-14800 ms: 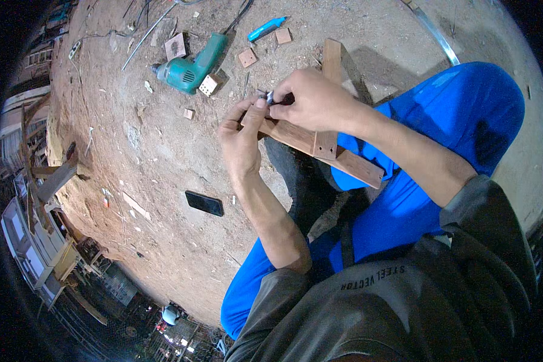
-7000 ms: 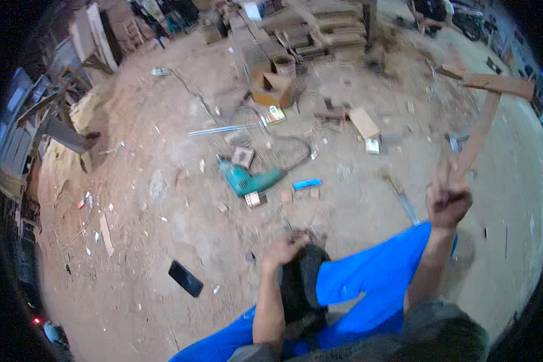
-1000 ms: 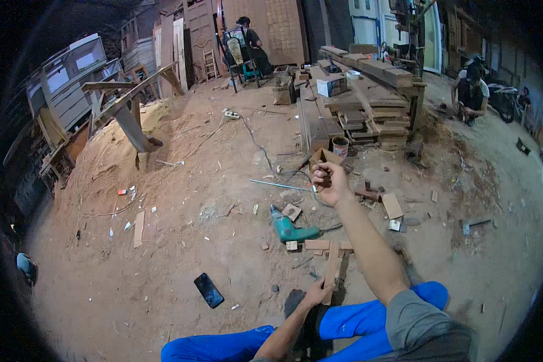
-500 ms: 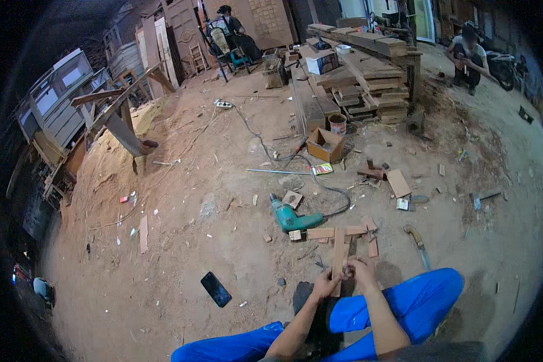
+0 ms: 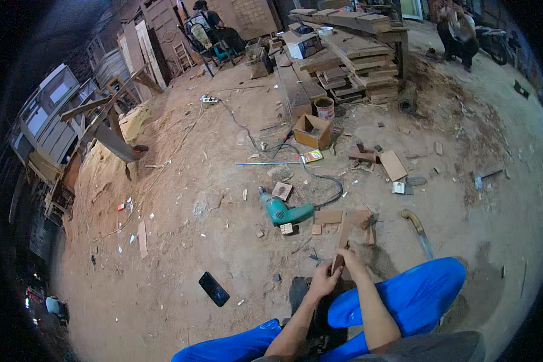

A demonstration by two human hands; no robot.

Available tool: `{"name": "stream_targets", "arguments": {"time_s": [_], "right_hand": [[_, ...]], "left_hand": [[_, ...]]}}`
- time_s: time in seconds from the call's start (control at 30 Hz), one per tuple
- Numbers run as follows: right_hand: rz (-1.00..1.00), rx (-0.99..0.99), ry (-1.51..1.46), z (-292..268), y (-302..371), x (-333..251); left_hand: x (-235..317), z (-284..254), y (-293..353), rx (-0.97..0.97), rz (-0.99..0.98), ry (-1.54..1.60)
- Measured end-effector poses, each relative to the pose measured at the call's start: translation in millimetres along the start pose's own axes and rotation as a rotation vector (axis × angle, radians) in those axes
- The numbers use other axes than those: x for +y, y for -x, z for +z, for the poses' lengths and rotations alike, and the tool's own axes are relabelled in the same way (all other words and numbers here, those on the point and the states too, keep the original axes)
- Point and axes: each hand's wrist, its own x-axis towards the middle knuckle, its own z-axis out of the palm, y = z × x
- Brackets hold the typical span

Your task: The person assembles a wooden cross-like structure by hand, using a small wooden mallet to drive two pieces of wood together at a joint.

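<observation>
A flat wooden strip (image 5: 342,238) stands tilted between my hands, its far end over some short wood pieces on the ground. My left hand (image 5: 326,279) is closed around its near end. My right hand (image 5: 352,258) grips the same strip a little further up, from the right side; some of its fingers are hidden. Just beyond lie a wood piece (image 5: 328,216) and a small dark, spiky bunch (image 5: 371,219) that I cannot make out. A green power drill (image 5: 282,211) rests on its side to the left of these pieces.
A phone (image 5: 214,289) lies on the dirt floor at left. To the right is a curved wooden-handled tool with a metal blade (image 5: 424,244). Farther off are a cardboard box (image 5: 312,131), a cable (image 5: 247,130) and stacked planks (image 5: 368,66). Two people sit or crouch at the back.
The wooden strip has tilted, its far end leaning right. My right hand has moved up along it and onto its side. The whole view has shifted slightly.
</observation>
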Motion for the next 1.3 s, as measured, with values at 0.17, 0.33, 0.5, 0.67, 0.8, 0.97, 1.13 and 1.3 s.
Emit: {"name": "stream_targets", "arguments": {"time_s": [0.17,0.33,0.5,0.67,0.8,0.97,1.13,1.3], "right_hand": [[-0.107,-0.164,-0.196,11.9,26.0,-58.9],[-0.016,-0.331,0.275,5.2,48.3,-83.0],[0.143,-0.441,0.051,8.0,69.8,-92.3],[0.122,-0.405,-0.175,13.2,85.8,-116.2],[0.061,-0.233,-0.238,-3.7,98.8,-145.0],[0.026,-0.017,-0.419,-13.6,106.9,-160.5],[0.091,-0.062,-0.910,-34.7,95.4,-208.0],[-0.398,-0.352,-0.797,-43.9,130.2,-263.4]], "left_hand": [[18.7,-0.5,-1.7,0.096,0.142,-0.102],[80.7,3.1,8.1,0.329,0.028,0.054],[114.5,-23.1,11.7,0.162,-0.018,-0.195],[146.6,-46.7,28.6,-0.054,0.211,-0.317],[170.3,-67.4,42.3,-0.262,0.356,-0.200],[183.3,-98.3,44.3,-0.556,0.492,-0.065],[160.1,-117.2,43.1,-0.326,0.248,0.060],[120.3,-134.5,41.7,-0.274,0.175,-0.169]]}}
